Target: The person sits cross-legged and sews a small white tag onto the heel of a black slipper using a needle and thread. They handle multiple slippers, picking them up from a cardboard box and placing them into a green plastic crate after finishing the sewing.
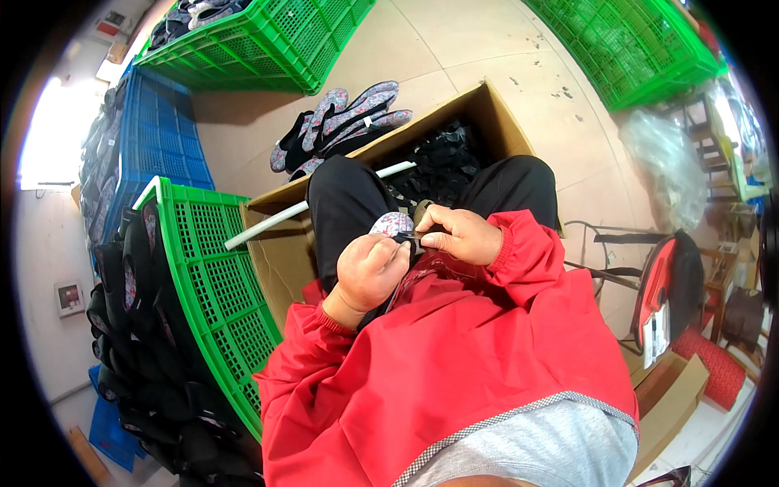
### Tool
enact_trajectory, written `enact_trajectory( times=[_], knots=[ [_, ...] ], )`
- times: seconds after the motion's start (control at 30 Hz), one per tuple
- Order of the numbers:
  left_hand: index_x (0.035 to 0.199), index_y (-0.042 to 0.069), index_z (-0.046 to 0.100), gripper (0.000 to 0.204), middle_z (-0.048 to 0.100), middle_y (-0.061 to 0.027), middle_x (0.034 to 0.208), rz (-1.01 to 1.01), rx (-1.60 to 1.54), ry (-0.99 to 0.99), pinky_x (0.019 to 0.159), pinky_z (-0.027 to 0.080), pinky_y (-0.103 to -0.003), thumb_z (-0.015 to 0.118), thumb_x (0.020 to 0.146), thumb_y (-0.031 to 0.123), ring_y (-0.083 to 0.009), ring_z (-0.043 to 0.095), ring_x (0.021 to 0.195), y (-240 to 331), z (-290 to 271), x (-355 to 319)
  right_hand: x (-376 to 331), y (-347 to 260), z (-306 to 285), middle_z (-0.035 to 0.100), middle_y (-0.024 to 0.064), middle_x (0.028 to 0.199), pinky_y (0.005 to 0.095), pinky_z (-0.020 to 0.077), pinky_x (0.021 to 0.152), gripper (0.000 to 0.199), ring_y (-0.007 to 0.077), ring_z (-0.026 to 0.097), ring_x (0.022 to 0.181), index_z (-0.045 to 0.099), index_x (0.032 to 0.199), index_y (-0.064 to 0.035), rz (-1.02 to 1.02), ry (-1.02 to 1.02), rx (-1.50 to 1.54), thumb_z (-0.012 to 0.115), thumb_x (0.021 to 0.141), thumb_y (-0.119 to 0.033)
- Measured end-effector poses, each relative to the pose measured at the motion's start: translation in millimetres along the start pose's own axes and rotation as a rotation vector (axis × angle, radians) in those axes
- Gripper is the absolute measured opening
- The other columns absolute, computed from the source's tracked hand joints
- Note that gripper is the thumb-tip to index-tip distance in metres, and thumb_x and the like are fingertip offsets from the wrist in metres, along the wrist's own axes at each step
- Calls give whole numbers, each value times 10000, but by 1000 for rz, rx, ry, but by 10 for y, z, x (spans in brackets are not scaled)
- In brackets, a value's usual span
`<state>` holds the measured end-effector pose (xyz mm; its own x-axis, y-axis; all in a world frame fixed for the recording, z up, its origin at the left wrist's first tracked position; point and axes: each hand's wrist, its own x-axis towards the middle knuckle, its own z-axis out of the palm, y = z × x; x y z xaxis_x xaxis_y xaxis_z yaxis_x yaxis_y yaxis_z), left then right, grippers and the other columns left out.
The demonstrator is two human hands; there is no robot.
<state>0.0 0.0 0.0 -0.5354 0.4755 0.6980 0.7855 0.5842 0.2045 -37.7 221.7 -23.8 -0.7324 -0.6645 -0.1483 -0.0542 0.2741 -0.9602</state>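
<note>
Over my lap, my left hand (370, 272) is closed on a shoe with a floral-patterned inside (392, 224) and black edging. Close against it, my right hand (464, 235) pinches a thin, greyish, blade-like piece (415, 236) at the shoe's black edge. Its full shape is hidden by the fingers. Between my knees stands an open cardboard box (501, 122) holding black scraps (445, 166). A white rod (280, 215) lies slantwise across the box, beside my left knee.
Floral shoes (349, 122) lie heaped on the floor beyond the box. To my left stand a green crate (215, 276), many black shoes (142, 325) and a blue crate (162, 130). More green crates (268, 45) (625, 49) stand ahead. A chair (669, 276) and clear plastic bag (669, 166) are at right.
</note>
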Motion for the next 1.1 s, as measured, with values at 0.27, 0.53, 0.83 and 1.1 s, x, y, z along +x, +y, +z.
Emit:
enact_trajectory(
  times=[0.27, 0.53, 0.83, 1.1],
  knots=[
    [725, 89, 649, 130, 517, -24, 793, 1, 9, -14, 572, 490, -318, 748, 688, 13, -196, 593, 709, -28, 16, -17, 6, -158, -43, 661, 137, 951, 346, 507, 759, 209, 297, 663, 879, 586, 1056, -35, -31, 13, -136, 626, 936, -202],
    [731, 88, 648, 125, 513, -27, 798, 4, -3, -34, 577, 487, -323, 742, 688, 18, -200, 591, 715, -22, 12, -9, 8, -143, -42, 660, 130, 937, 354, 503, 751, 214, 296, 663, 873, 587, 1045, -38, -10, 10, -95, 620, 942, -223],
    [721, 96, 638, 129, 513, -26, 808, 12, -3, -36, 575, 483, -324, 741, 692, 23, -198, 587, 714, -18, 28, -13, 33, -107, 9, 684, 116, 851, 384, 506, 699, 220, 308, 679, 806, 573, 1018, -68, -65, 61, -135, 599, 954, -277],
    [712, 103, 629, 136, 510, -24, 810, 17, 16, -39, 570, 481, -325, 739, 692, 26, -193, 582, 705, -18, 44, -26, 40, -129, 31, 701, 110, 815, 408, 507, 677, 209, 322, 686, 792, 569, 1015, -88, -70, 94, -180, 596, 950, -284]
  ],
)
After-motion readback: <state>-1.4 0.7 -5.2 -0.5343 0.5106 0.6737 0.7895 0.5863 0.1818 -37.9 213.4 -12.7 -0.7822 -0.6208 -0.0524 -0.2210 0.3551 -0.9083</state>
